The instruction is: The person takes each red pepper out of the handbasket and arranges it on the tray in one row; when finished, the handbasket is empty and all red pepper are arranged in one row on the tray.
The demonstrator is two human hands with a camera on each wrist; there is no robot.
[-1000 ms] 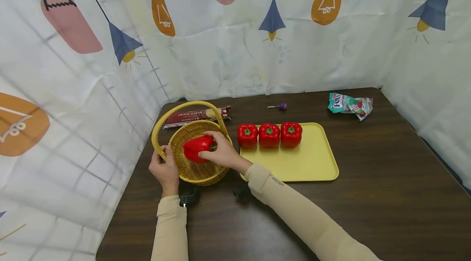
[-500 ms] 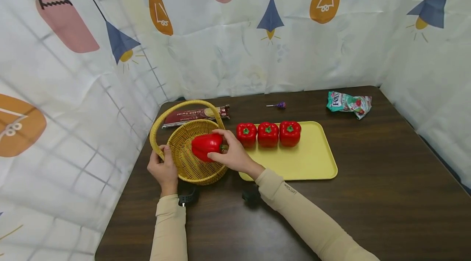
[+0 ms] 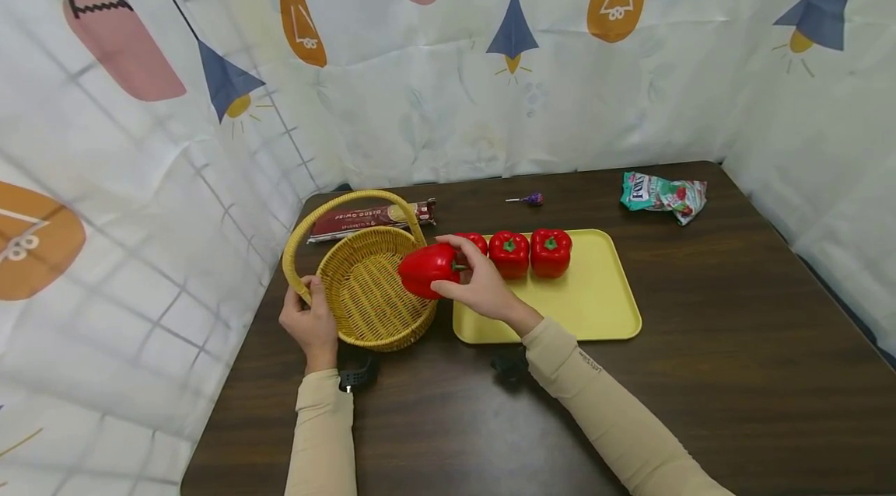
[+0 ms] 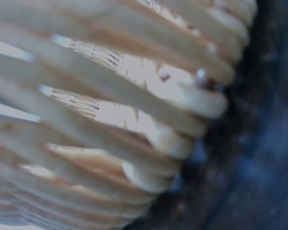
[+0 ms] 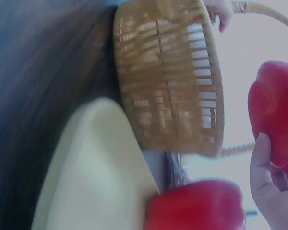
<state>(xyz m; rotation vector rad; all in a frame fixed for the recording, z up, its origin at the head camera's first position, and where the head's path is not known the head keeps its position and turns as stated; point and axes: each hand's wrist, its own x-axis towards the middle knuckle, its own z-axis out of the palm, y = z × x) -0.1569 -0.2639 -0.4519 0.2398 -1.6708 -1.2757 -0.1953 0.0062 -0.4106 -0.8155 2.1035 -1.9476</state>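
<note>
A red bell pepper (image 3: 428, 270) lies sideways in the grip of my right hand (image 3: 483, 286), thumb on the near side and fingers over the far side. In the head view it overlaps the right rim of the yellow wicker basket (image 3: 374, 317), and in the right wrist view the held pepper (image 5: 276, 110) is raised above the rim. My left hand (image 3: 313, 325) holds the basket by the foot of its handle, on the left side. Nothing lies inside the basket. Three more red peppers (image 3: 509, 253) stand in a row on the yellow tray (image 3: 581, 317), the leftmost partly hidden by my right hand.
Behind the basket lies a dark red spaghetti packet (image 3: 350, 222). A purple-wrapped lollipop (image 3: 533, 199) is at the table's back, and a teal candy bag (image 3: 661, 197) at the back right. The left wrist view is filled by the basket's woven side (image 4: 110, 96).
The right hand has lifted the pepper out of the basket and carried it right, over the rim toward the tray. The left hand keeps its place on the handle.
</note>
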